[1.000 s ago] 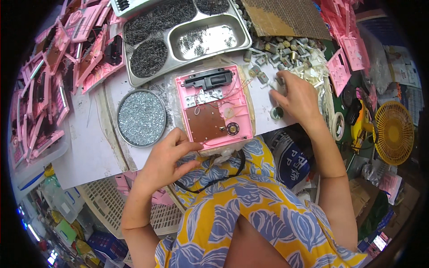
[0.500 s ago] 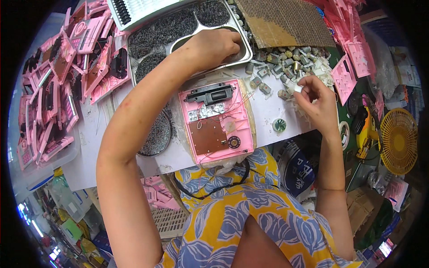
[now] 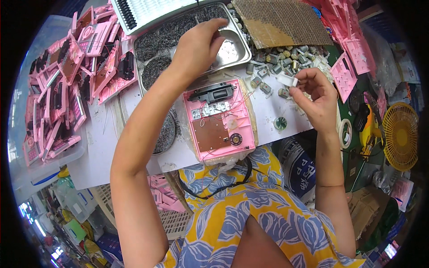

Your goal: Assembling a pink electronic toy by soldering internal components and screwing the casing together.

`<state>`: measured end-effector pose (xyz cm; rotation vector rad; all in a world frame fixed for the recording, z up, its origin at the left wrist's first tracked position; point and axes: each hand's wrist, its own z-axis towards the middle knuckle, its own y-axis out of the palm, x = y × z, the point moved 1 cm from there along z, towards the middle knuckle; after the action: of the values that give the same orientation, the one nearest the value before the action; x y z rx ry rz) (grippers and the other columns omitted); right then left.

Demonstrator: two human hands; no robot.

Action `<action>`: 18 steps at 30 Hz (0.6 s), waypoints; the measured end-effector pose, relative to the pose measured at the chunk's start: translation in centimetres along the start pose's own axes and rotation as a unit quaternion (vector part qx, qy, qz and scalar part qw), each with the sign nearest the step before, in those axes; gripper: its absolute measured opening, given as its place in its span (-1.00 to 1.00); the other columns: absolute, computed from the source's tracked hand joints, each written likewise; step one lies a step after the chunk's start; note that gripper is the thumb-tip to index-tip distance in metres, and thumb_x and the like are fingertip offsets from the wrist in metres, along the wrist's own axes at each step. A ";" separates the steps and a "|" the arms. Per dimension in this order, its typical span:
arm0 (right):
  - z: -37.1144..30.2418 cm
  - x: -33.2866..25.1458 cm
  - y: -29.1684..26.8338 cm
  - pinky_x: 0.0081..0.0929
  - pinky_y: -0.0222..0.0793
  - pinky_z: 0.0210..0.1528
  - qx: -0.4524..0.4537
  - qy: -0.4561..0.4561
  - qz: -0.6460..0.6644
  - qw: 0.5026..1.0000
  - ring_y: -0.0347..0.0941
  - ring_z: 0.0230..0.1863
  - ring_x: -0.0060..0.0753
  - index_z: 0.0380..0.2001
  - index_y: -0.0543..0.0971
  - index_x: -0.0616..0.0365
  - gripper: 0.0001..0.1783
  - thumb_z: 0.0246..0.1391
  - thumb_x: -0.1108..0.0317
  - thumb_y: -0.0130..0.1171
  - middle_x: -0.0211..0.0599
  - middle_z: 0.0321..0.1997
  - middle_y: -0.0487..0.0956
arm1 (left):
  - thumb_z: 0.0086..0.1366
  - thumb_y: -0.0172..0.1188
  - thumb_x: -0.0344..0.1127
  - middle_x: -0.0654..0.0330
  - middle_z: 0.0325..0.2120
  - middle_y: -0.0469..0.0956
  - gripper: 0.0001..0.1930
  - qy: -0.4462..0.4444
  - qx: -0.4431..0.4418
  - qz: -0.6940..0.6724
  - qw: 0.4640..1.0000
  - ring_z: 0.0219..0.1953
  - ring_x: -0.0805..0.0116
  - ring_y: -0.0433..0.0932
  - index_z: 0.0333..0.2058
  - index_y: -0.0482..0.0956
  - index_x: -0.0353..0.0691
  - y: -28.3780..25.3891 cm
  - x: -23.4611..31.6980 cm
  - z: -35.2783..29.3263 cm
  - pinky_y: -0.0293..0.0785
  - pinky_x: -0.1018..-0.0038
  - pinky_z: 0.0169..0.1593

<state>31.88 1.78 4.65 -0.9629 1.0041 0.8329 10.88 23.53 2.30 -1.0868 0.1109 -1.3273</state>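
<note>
My left hand [image 3: 198, 47] hangs over a steel compartment tray [image 3: 247, 56] of small dark screws, thumb and forefinger apart, with nothing visible between them. Between thumb and fingers, my right hand [image 3: 318, 96] pinches a small white plastic part [image 3: 286, 80], right of the tray beside a heap of little motors [image 3: 277, 69]. In front of me lies an open pink plastic casing [image 3: 246, 129] on a padded, plastic-wrapped support. Inside it are a brown circuit board [image 3: 210, 134], a black part [image 3: 211, 94], thin wires and a round black disc [image 3: 236, 139].
Pink casings [image 3: 56, 102] pile up in a clear bin at left. A round dish [image 3: 166, 134] of screws is partly behind my left forearm. Brown cardboard [image 3: 281, 22] covers part of the motors. A green round piece [image 3: 280, 123], tape roll [image 3: 345, 133] and yellow fan [image 3: 401, 136] are at right.
My left hand has moved up and left, out of the tray's shiny, nearly bare compartment. My right hand has shifted slightly, and the white part shows more fully.
</note>
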 end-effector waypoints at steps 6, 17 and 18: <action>-3.5 -3.2 3.7 -0.53 0.60 -0.10 -0.094 -0.069 0.025 0.993 0.70 -0.22 -0.45 -0.14 0.65 0.30 -0.68 -0.04 0.62 0.37 -0.23 -0.18 0.72 | 0.37 0.27 -0.38 0.05 -0.25 0.69 -0.85 -0.383 -0.053 -0.587 0.711 -0.29 0.31 0.70 -0.17 0.56 -0.32 -4.3 9.1 -10.0 0.71 0.43 -0.15; -5.0 -4.0 5.6 -0.44 0.58 -0.33 -0.174 -0.257 -0.104 0.945 0.68 -0.37 -0.17 -0.18 0.66 0.26 -0.61 -0.19 0.61 0.42 -0.13 -0.28 0.71 | 0.41 0.22 -0.45 0.08 -0.24 0.66 -0.92 -0.432 0.073 -0.691 0.576 -0.28 0.36 0.70 -0.21 0.51 -0.29 -2.1 12.1 -16.9 0.73 0.45 -0.19; -5.2 -3.9 5.7 -0.43 0.58 -0.33 -0.173 -0.277 -0.115 0.938 0.67 -0.37 -0.15 -0.18 0.65 0.26 -0.61 -0.19 0.61 0.42 -0.13 -0.27 0.70 | 0.40 0.22 -0.50 0.07 -0.24 0.66 -0.93 -0.419 0.087 -0.675 0.601 -0.28 0.34 0.72 -0.20 0.51 -0.31 -1.9 12.4 -17.1 0.72 0.48 -0.20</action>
<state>23.93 -1.48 5.66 -1.0351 0.2553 1.0250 2.70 4.03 0.59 -1.5419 -1.8707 -1.8049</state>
